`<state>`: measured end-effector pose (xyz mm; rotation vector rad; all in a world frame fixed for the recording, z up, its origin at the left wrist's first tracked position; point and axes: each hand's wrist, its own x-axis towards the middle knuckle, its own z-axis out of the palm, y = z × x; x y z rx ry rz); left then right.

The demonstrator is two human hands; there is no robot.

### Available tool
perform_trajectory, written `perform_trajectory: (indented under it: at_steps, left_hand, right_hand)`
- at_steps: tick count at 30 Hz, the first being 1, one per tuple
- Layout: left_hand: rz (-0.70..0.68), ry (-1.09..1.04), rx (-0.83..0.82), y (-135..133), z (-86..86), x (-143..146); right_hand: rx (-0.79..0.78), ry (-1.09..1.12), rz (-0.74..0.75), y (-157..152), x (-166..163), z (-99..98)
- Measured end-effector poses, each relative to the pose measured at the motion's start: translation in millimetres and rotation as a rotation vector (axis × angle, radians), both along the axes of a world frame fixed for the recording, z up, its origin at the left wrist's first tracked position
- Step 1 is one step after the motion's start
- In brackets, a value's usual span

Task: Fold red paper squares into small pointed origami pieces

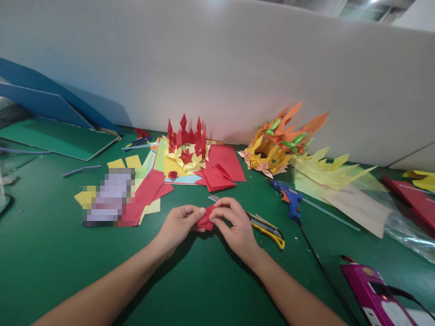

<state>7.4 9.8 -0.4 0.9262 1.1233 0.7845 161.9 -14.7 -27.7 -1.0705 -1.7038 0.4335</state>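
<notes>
Between my two hands, above the green table, is a small folded piece of red paper. My left hand pinches its left side between thumb and fingers. The fingertips of my right hand press on its right side. A yellow and black utility knife lies by my right hand, its blade showing past the knuckles. Beyond my hands stands a red paper crown with pale yellow paper flowers round its base. Red paper strips lie to the left of my left hand.
A blue glue gun lies on the right, its cord running toward a magenta power strip. Orange and yellow paper crowns stand near the white partition. Blue and green boards lean at far left. A blurred-out object lies near the strips.
</notes>
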Motion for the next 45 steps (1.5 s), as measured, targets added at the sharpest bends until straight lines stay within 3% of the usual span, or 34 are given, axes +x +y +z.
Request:
perform_trajectory:
  at_steps: [8,23,29,36,45]
  left_hand:
    - [-0.082,0.002,0.058,0.2,0.3,-1.6]
    - [-0.023,0.018,-0.02,0.2,7.8,0.0]
    - [-0.021,-0.006,-0.014,-0.5,4.6,-0.9]
    - [-0.039,-0.017,0.016,-0.4,3.0,-1.5]
    - [-0.07,-0.027,0.037,0.0,6.2,-1.8]
  right_hand:
    - [-0.027,0.077,-0.053,-0.3,0.3,1.2]
    - [0.075,-0.014,-0.011,-1.0,0.9,-0.4]
    - [0.011,-0.059,0.084,1.0,3.0,0.1]
    - [0.004,-0.018,0.082,0.1,3.6,2.1]
    - [-0.185,0.144,0.029,-1.1,-2.5,4.1]
